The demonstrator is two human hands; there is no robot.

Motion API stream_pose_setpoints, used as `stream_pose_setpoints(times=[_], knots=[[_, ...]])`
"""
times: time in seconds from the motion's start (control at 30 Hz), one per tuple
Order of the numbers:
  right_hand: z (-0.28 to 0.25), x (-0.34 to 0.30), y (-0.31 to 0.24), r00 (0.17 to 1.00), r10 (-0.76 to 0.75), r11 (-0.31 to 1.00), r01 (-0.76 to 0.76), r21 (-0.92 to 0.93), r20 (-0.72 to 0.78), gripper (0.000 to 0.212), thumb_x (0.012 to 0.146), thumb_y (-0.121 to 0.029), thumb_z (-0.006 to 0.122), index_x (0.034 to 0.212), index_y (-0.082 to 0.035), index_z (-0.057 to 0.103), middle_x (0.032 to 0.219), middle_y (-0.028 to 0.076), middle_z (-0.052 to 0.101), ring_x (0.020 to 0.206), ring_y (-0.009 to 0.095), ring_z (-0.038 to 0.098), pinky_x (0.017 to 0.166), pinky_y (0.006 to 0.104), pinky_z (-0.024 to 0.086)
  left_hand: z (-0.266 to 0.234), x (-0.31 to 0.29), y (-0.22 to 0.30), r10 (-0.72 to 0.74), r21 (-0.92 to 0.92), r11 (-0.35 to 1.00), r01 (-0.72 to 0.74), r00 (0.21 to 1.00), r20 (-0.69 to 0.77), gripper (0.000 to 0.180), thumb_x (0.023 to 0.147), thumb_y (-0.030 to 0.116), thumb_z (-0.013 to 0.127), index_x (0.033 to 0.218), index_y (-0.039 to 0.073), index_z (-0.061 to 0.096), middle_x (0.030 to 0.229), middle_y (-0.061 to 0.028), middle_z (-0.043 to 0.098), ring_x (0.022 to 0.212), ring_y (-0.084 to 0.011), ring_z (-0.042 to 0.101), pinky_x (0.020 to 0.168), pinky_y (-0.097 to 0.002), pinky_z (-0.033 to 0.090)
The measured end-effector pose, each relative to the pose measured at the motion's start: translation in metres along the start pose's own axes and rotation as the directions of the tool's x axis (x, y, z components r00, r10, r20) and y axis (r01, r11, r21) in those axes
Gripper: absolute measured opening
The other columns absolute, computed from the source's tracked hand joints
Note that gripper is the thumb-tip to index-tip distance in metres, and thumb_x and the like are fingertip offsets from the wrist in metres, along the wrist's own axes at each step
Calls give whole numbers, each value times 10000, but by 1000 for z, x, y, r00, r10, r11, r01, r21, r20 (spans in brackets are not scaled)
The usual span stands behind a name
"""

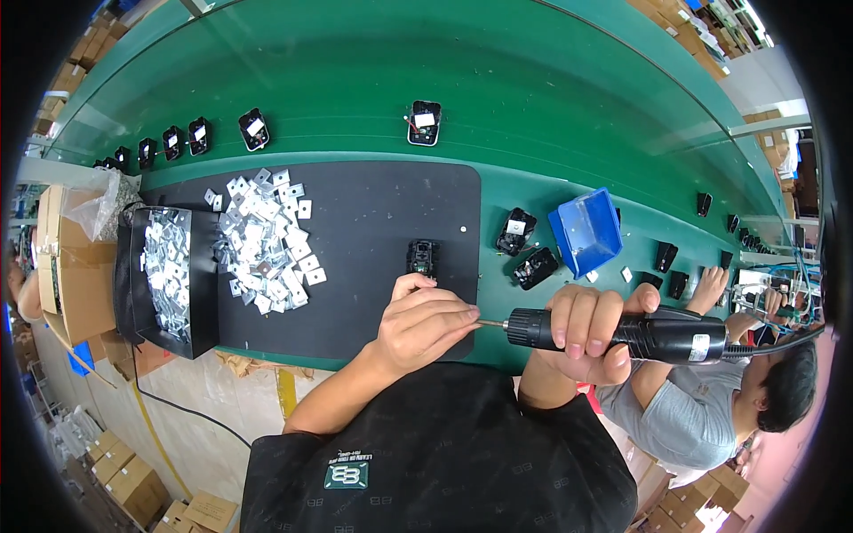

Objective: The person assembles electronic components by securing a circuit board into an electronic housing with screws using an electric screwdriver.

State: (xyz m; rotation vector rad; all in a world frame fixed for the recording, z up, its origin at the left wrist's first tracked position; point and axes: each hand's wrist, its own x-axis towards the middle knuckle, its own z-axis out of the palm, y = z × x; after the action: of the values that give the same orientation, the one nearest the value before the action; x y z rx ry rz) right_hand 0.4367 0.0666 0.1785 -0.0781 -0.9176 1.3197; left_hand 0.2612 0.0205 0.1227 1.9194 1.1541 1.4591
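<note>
My right hand (pixel 586 330) is wrapped round a black electric screwdriver (pixel 666 336), which lies level with its bit pointing left. Against the tip of that bit, my left hand (pixel 422 324) has its fingers pressed together; whatever they pinch is too small or hidden to make out. Just beyond the left hand, a small black device housing (pixel 423 258) sits on the dark mat (pixel 373 213). A tiny white round piece (pixel 463 229) lies to its right on the mat.
Square metal plates (pixel 267 235) lie heaped at left, beside a black bin (pixel 200 293) of more plates. A blue tray (pixel 588 233) and black housings (pixel 536 267) stand at right. Further housings (pixel 425 123) line the green surface behind. A co-worker (pixel 702 400) sits at right.
</note>
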Motion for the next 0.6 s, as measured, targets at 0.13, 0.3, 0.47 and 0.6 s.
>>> stream_pose_setpoints(times=[0.13,0.3,0.47,0.6], knots=[[-2,-2,6,1000,10,1000,-10,16,-11,504,830,-165,595,1270,-100,359,689,-8,495,561,97,501,517,249,431,6,-11,-9,-119,-169,979,111,992,-39,145,682,90,765,793,53,680,755,-25,683,717,-148,635,786,-318,406],[0,-1,8,1000,7,1000,-7,-5,7,504,829,-161,594,1271,-102,360,694,-5,498,563,103,499,528,254,432,7,-15,-10,-164,-247,957,153,986,-21,138,711,56,744,817,43,655,788,-49,700,740,-158,648,801,-333,403],[3,1,14,999,31,999,-31,23,6,504,829,-158,587,1274,-102,359,692,-5,492,568,101,498,533,260,430,2,-15,-10,-145,-145,980,135,987,-65,148,692,88,750,820,49,689,791,-33,693,729,-154,642,793,-317,408],[4,-2,16,998,28,1000,-29,-11,-51,503,832,-159,577,1277,-84,354,693,-8,470,560,98,471,542,256,414,-5,-10,-7,-104,19,995,103,991,81,349,692,150,756,1003,26,659,1023,-88,672,906,-210,638,817,-334,402]])
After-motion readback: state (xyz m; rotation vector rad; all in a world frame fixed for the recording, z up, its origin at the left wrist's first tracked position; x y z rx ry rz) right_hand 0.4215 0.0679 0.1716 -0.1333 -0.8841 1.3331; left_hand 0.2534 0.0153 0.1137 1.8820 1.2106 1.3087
